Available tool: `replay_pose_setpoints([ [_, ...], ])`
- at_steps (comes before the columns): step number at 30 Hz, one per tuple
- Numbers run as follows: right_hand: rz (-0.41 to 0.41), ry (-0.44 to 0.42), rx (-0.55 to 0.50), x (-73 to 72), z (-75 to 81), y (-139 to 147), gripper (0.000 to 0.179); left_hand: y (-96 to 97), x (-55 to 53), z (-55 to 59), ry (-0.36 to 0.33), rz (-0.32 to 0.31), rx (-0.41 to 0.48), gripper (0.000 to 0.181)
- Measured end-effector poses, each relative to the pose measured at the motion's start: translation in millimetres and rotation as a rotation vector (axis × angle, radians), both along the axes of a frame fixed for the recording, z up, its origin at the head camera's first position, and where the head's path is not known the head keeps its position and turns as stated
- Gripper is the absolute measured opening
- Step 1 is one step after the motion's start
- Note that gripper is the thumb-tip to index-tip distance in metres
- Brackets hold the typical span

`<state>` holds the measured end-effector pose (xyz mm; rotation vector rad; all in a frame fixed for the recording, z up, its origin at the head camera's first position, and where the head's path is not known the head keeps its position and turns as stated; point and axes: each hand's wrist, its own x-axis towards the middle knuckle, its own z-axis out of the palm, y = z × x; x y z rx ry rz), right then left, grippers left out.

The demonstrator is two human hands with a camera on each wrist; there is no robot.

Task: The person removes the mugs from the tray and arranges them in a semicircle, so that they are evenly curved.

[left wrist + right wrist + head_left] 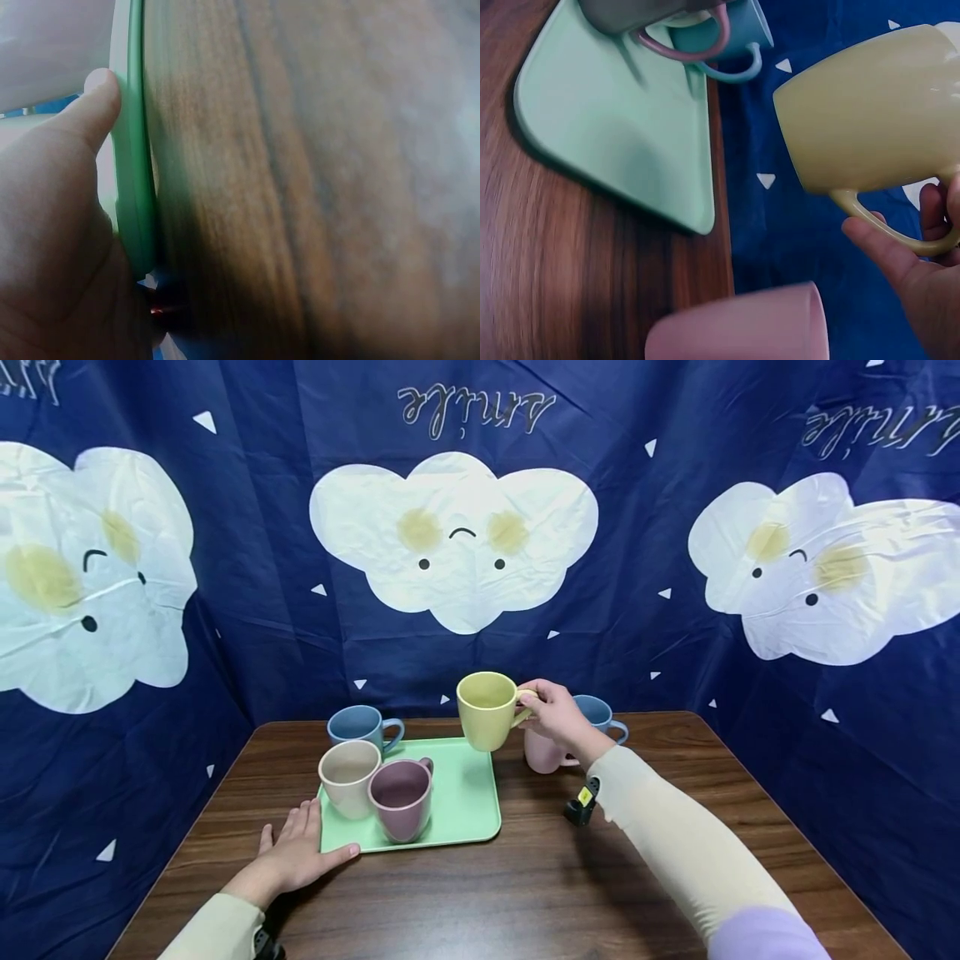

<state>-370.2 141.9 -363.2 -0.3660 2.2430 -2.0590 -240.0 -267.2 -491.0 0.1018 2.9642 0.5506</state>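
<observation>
By its handle, my right hand [553, 714] grips a yellow mug [483, 714], upright above the far right corner of a light green tray [459, 793]. The right wrist view shows the fingers curled through that mug's handle [900, 236]. My left hand [296, 852] lies at the tray's near left corner, fingers extended along its left side and thumb at the front edge. On the left part of the tray stand a blue mug [356, 727], a white mug [348, 785] and a mauve mug [401, 802].
Right of the tray, a pink mug [543, 753] stands on the wooden table [480, 902], partly behind my right hand. Behind it is another blue mug [596, 710]. A dark blue curtain [262, 610] with cloud prints encloses the table at the back and sides.
</observation>
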Motion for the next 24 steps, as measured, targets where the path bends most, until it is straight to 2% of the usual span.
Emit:
replay_pose_setpoints([
  [3,-0.008,-0.012,0.014,3.8,3.3,14.1,0.022,-0.6,-0.8,-2.3,0.000,0.001,0.005,0.127],
  [10,-0.021,0.089,0.082,10.0,9.5,46.5,0.024,-1.7,-1.9,-6.2,0.004,0.006,0.040,0.125],
  [18,-0.034,0.070,0.018,14.7,18.1,78.7,0.025,-2.6,-2.2,-4.4,0.007,0.007,0.044,0.126],
  [24,-0.072,0.085,0.045,19.6,22.4,107.4,0.023,0.2,-0.7,-1.1,-0.014,0.008,0.039,0.126],
])
